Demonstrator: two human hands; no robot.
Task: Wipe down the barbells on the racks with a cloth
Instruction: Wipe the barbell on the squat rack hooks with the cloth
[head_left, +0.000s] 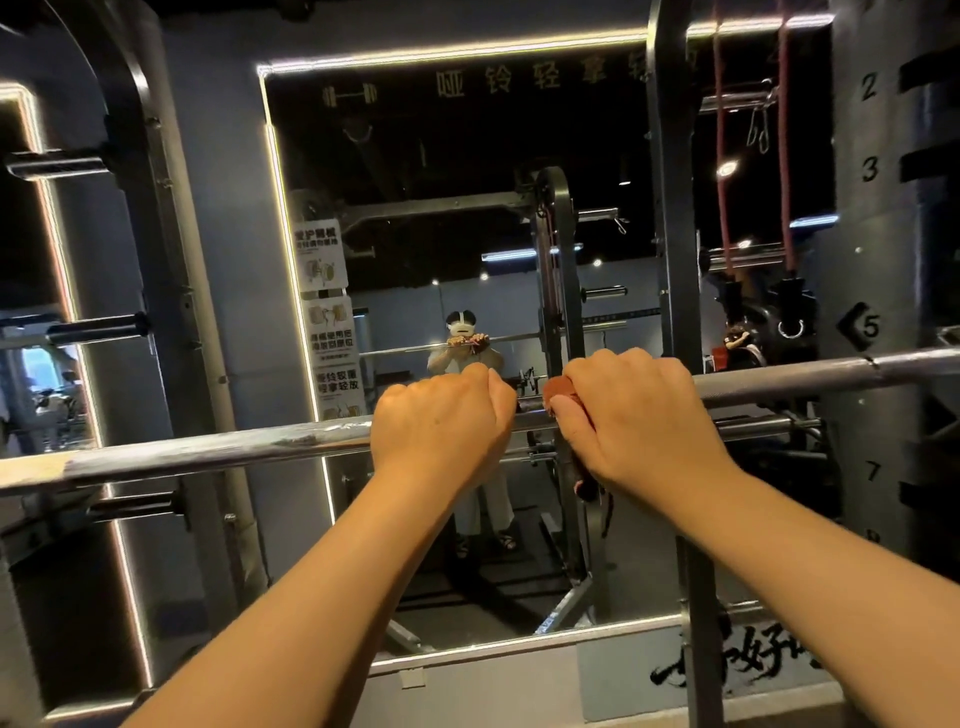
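A barbell (779, 382) is lying across the view at chest height, running from the lower left edge up to the right, where it is passing in front of a rack post (872, 291) marked with the numbers 2, 3, 5 and 7. Its left stretch is looking scuffed and patchy; the right stretch is showing a knurled grip. A reddish-brown cloth (563, 395) is sitting wrapped on the bar near its middle, with a dark end hanging below. The right hand (639, 415) is clenching around the cloth and the bar together, knuckles up. The left hand (441, 415) is gripping the bare bar just beside it, fingers curled over the top, with a short gap of bar showing between the 2 hands. Behind the bar a lit-edged mirror (415, 156) is reflecting a person holding the bar, more rack frames and posted signs. 2 red bands (722, 156) are hanging at the upper right.
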